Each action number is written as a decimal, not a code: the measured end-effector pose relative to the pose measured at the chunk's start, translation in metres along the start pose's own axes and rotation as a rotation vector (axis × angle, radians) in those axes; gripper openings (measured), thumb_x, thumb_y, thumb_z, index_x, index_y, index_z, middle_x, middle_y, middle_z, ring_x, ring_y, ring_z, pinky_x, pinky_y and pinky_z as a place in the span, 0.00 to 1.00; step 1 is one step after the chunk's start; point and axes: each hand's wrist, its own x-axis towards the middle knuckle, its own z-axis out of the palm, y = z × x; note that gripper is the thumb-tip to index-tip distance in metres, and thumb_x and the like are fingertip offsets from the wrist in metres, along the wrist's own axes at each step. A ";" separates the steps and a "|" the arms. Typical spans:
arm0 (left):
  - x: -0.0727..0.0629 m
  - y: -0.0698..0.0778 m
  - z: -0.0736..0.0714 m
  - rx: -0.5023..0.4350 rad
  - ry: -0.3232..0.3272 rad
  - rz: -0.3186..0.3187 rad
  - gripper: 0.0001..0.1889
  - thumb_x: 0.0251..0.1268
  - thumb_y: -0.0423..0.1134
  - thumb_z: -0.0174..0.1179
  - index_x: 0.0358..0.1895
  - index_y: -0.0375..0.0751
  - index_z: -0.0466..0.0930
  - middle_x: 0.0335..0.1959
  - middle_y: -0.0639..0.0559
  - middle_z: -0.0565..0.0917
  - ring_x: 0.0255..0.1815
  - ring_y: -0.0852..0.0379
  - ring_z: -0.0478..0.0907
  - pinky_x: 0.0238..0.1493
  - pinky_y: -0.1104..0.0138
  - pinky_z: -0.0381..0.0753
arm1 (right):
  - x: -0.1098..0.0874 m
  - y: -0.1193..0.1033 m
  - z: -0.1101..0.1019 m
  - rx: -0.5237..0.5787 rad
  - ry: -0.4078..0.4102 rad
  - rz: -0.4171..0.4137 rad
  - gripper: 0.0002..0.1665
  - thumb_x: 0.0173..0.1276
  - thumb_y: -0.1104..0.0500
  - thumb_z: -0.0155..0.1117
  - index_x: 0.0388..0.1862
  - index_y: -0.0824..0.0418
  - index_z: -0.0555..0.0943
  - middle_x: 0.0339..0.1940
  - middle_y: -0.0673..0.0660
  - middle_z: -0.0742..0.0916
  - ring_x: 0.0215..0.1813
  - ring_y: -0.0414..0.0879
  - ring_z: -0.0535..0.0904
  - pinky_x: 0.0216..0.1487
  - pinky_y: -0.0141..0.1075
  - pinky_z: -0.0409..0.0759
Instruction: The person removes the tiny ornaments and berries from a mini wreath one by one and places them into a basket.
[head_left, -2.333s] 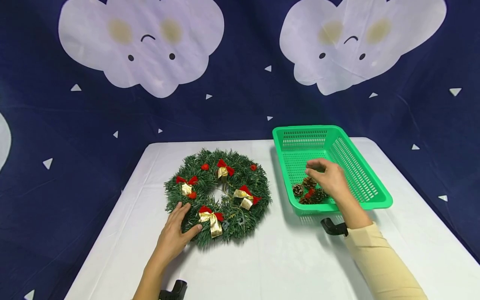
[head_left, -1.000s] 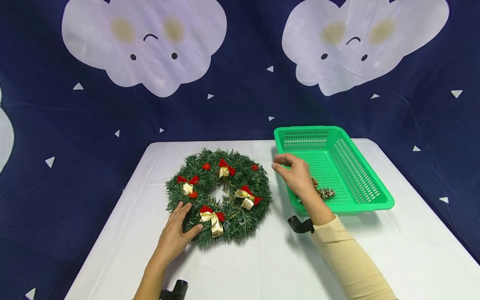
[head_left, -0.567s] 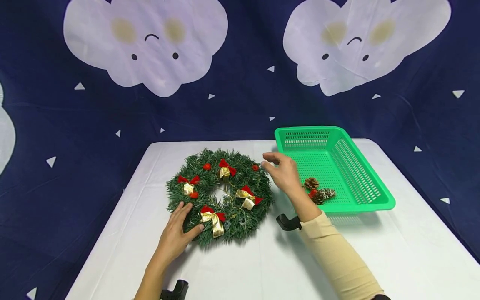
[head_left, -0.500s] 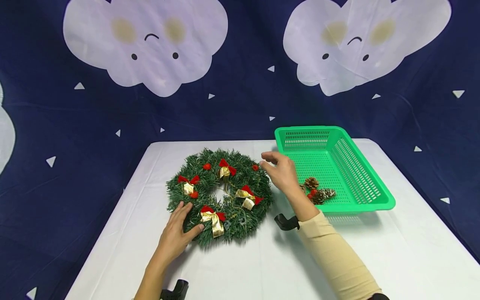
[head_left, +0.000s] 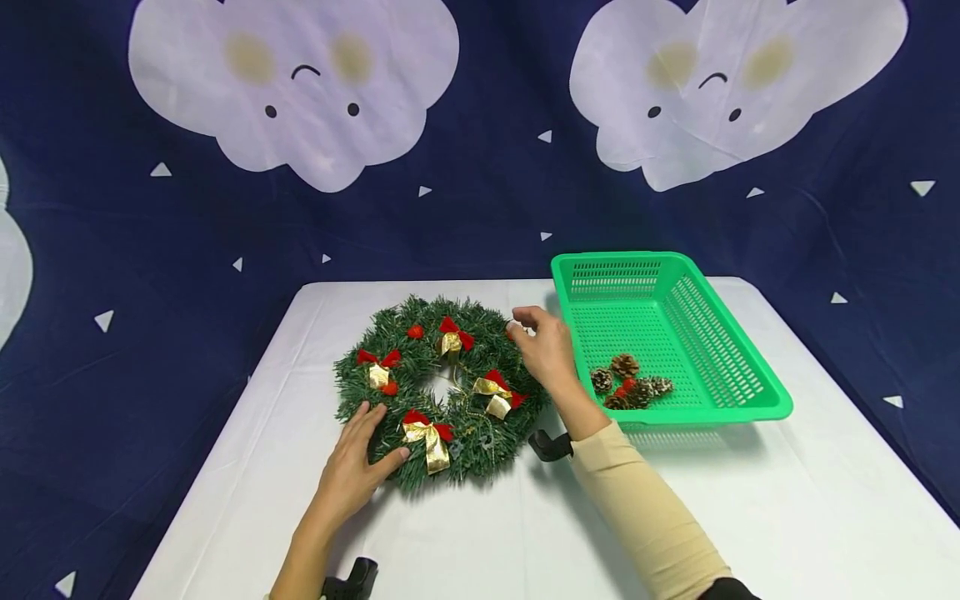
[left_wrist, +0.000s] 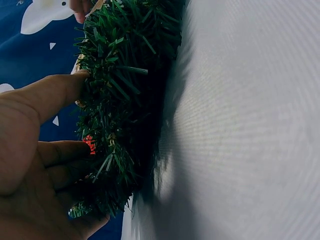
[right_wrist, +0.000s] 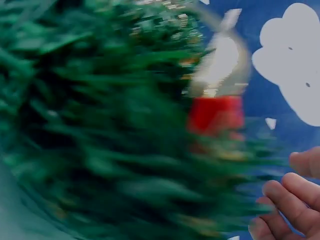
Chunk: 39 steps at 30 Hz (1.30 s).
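A green wreath (head_left: 480, 450) with red-and-gold bows and small red berries lies flat on the white table. My left hand (head_left: 348, 471) rests on its near left edge, thumb and fingers spread; in the left wrist view the fingers (left_wrist: 70, 172) press into the greenery. My right hand (head_left: 546, 346) is over the wreath's far right side, loosely bent fingertips right at a red berry, which it mostly covers. In the right wrist view its thumb and fingers (right_wrist: 295, 205) stand apart, with no held thing showing between them. A red bow (right_wrist: 216, 117) is blurred there.
A green plastic basket (head_left: 742, 358) stands at the back right of the table (head_left: 480, 550). Several pine cones (head_left: 625, 365) and some red berries (head_left: 628, 385) lie in its near left corner. A dark blue cloth (head_left: 487, 217) with white clouds hangs behind.
My right hand has moved left from above the basket to the wreath's right side, leaving the pine cones uncovered. My left hand has kept its place on the wreath.
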 end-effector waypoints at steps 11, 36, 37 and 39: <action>0.000 0.002 -0.001 -0.001 -0.010 -0.018 0.42 0.58 0.54 0.63 0.73 0.43 0.56 0.76 0.40 0.51 0.77 0.40 0.44 0.68 0.35 0.51 | 0.006 0.018 0.023 -0.047 0.090 0.012 0.14 0.65 0.58 0.62 0.49 0.60 0.83 0.46 0.61 0.87 0.48 0.56 0.82 0.46 0.49 0.79; 0.000 0.002 -0.001 -0.005 -0.010 -0.019 0.42 0.58 0.52 0.64 0.73 0.43 0.56 0.76 0.40 0.51 0.77 0.40 0.45 0.68 0.35 0.51 | 0.016 0.039 0.038 -0.134 0.084 0.071 0.13 0.63 0.60 0.63 0.47 0.59 0.83 0.43 0.60 0.87 0.44 0.56 0.82 0.45 0.48 0.78; 0.000 0.002 -0.001 -0.006 -0.011 -0.019 0.42 0.58 0.52 0.64 0.73 0.43 0.56 0.76 0.40 0.51 0.77 0.40 0.45 0.68 0.35 0.51 | 0.016 0.039 0.038 -0.134 0.084 0.072 0.13 0.62 0.60 0.63 0.47 0.60 0.83 0.43 0.60 0.87 0.44 0.56 0.82 0.45 0.48 0.78; 0.000 0.002 -0.001 -0.007 -0.013 -0.021 0.42 0.58 0.52 0.64 0.73 0.43 0.56 0.76 0.40 0.51 0.77 0.40 0.44 0.68 0.35 0.51 | 0.016 0.039 0.038 -0.138 0.079 0.075 0.14 0.62 0.60 0.63 0.46 0.60 0.83 0.42 0.60 0.88 0.44 0.56 0.82 0.45 0.48 0.78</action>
